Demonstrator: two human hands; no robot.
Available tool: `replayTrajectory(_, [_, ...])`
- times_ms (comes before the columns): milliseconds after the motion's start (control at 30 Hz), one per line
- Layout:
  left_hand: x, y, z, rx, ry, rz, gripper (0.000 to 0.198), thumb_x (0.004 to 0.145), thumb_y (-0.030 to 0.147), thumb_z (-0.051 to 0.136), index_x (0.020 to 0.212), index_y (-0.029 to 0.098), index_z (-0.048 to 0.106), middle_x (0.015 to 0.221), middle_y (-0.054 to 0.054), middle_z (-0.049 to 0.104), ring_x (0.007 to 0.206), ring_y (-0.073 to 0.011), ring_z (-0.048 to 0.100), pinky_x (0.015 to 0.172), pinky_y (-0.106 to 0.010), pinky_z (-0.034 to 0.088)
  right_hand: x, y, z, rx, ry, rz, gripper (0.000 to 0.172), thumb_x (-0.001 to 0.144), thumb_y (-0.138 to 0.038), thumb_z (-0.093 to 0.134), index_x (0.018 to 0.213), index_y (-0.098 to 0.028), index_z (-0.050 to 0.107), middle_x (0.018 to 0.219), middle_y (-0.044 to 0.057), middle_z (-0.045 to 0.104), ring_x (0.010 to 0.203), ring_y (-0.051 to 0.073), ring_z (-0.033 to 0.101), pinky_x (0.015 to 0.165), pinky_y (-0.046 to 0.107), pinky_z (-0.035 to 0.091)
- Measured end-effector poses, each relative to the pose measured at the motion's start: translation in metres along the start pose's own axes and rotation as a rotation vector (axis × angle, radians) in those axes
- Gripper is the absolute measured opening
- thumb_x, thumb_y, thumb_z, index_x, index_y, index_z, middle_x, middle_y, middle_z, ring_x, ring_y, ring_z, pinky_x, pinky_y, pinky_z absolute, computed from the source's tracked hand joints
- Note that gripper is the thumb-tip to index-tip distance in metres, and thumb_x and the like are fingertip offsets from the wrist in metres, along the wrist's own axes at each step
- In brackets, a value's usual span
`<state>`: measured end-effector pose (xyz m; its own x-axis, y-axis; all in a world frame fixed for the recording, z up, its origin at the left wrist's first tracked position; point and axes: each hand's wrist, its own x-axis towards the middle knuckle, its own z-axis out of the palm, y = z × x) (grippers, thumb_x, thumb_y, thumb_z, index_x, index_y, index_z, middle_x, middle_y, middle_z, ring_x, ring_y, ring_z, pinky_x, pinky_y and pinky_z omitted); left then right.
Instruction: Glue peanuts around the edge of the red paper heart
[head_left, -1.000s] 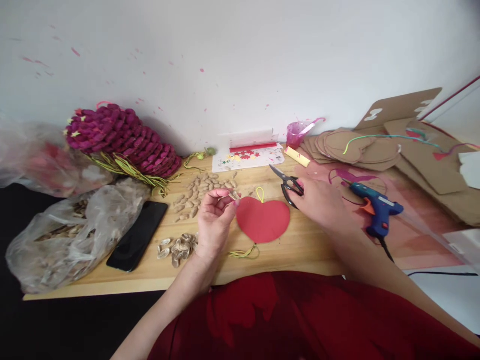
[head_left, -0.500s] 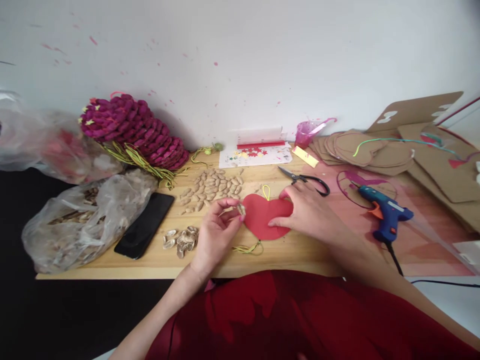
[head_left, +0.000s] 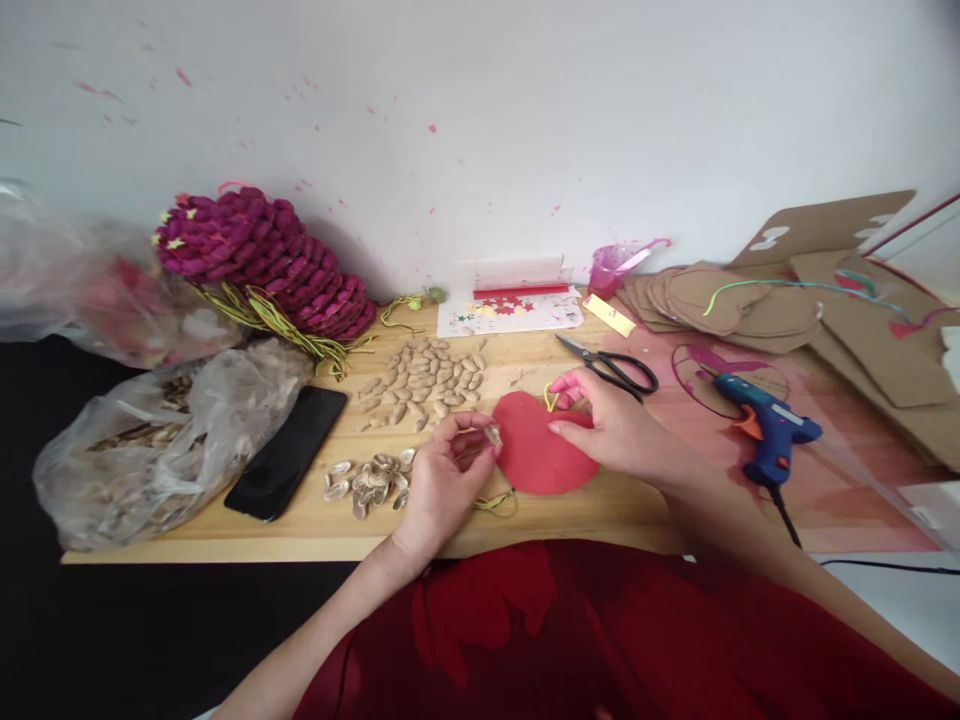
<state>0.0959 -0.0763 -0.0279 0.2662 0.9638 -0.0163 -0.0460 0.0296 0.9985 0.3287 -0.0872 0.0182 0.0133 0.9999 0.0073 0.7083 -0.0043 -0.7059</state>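
Note:
A red paper heart [head_left: 536, 455] lies on the wooden table [head_left: 585, 510], with a yellow loop at its top and yellow threads below. My left hand [head_left: 442, 480] is closed in a pinch on a small pale shell [head_left: 493, 435] at the heart's left edge. My right hand [head_left: 615, 430] rests on the heart's upper right, its fingers closed on the yellow loop [head_left: 551, 397]. Black scissors [head_left: 611, 367] lie just behind that hand.
Loose pale shells [head_left: 424, 385] and a pile of split shells [head_left: 367, 480] lie left of the heart, beside a black phone [head_left: 289, 450] and plastic bags [head_left: 157, 440]. A blue glue gun [head_left: 765, 430], cardboard pieces [head_left: 750, 300], a pink cup [head_left: 606, 268] and magenta ornaments [head_left: 262, 260] lie around.
My right hand left the scissors, came onto the heart and then took the yellow loop. My left hand kept its pinch on the shell and moved closer to the heart's edge.

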Motion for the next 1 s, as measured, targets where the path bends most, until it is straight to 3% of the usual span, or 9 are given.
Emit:
replayTrajectory(200, [0.000, 0.005, -0.006, -0.107, 0.069, 0.079, 0.033, 0.082, 0.023, 0.080, 0.109, 0.019, 0.061, 0.109, -0.006, 0.069, 0.098, -0.0151, 0.070, 0.087, -0.027, 0.057, -0.002, -0.025, -0.029, -0.036, 0.121, -0.035, 0.029, 0.085, -0.019, 0.063, 0.114, -0.022, 0.062, 0.107, 0.007, 0.074, 0.092, 0.023, 0.073, 0.078, 0.035, 0.055])
replayTrajectory(333, [0.001, 0.008, -0.007, -0.105, 0.078, 0.098, 0.034, 0.082, 0.024, 0.081, 0.109, 0.019, 0.061, 0.108, -0.006, 0.069, 0.093, -0.0138, 0.070, 0.085, -0.026, 0.057, 0.000, -0.034, -0.040, -0.166, 0.149, -0.097, 0.027, 0.083, -0.015, 0.062, 0.109, -0.022, 0.066, 0.109, 0.008, 0.075, 0.101, 0.026, 0.071, 0.083, 0.038, 0.056])
replayTrajectory(567, [-0.001, 0.013, -0.011, -0.096, 0.082, 0.120, 0.036, 0.081, 0.022, 0.082, 0.109, 0.019, 0.061, 0.111, -0.006, 0.070, 0.091, -0.0118, 0.069, 0.086, -0.025, 0.057, -0.004, -0.008, -0.055, -0.058, 0.163, -0.083, 0.027, 0.085, -0.031, 0.065, 0.110, -0.024, 0.071, 0.108, 0.007, 0.076, 0.100, 0.027, 0.072, 0.085, 0.042, 0.058])
replayTrajectory(700, [-0.001, 0.017, -0.018, -0.112, 0.060, 0.098, 0.036, 0.082, 0.024, 0.081, 0.111, 0.020, 0.061, 0.114, -0.006, 0.069, 0.091, -0.0117, 0.069, 0.087, -0.026, 0.058, -0.009, 0.009, -0.067, 0.081, 0.004, -0.083, 0.031, 0.085, -0.040, 0.067, 0.111, -0.023, 0.072, 0.106, 0.009, 0.076, 0.097, 0.027, 0.073, 0.082, 0.039, 0.058])
replayTrajectory(867, [-0.002, 0.020, -0.028, 0.001, 0.108, 0.127, 0.034, 0.081, 0.023, 0.081, 0.110, 0.020, 0.063, 0.115, -0.006, 0.069, 0.088, -0.0103, 0.067, 0.082, -0.023, 0.057, -0.014, 0.022, -0.056, -0.112, -0.162, -0.034, 0.029, 0.086, -0.039, 0.063, 0.108, -0.024, 0.073, 0.110, 0.009, 0.076, 0.097, 0.027, 0.072, 0.082, 0.041, 0.057])
replayTrajectory(933, [-0.004, 0.021, -0.033, 0.071, 0.110, 0.139, 0.033, 0.083, 0.023, 0.078, 0.113, 0.021, 0.064, 0.115, -0.006, 0.069, 0.088, -0.0111, 0.067, 0.080, -0.023, 0.057, -0.016, 0.025, -0.048, -0.241, -0.124, -0.032, 0.031, 0.087, -0.041, 0.062, 0.110, -0.024, 0.072, 0.113, 0.009, 0.076, 0.102, 0.030, 0.071, 0.083, 0.044, 0.057])
replayTrajectory(1000, [-0.005, 0.022, -0.038, 0.151, 0.098, 0.147, 0.034, 0.085, 0.023, 0.075, 0.117, 0.021, 0.064, 0.116, -0.007, 0.069, 0.091, -0.0124, 0.067, 0.082, -0.025, 0.057, -0.018, 0.021, -0.040, -0.340, 0.001, -0.077, 0.029, 0.089, -0.040, 0.060, 0.107, -0.021, 0.072, 0.112, 0.011, 0.075, 0.109, 0.033, 0.068, 0.088, 0.047, 0.055])
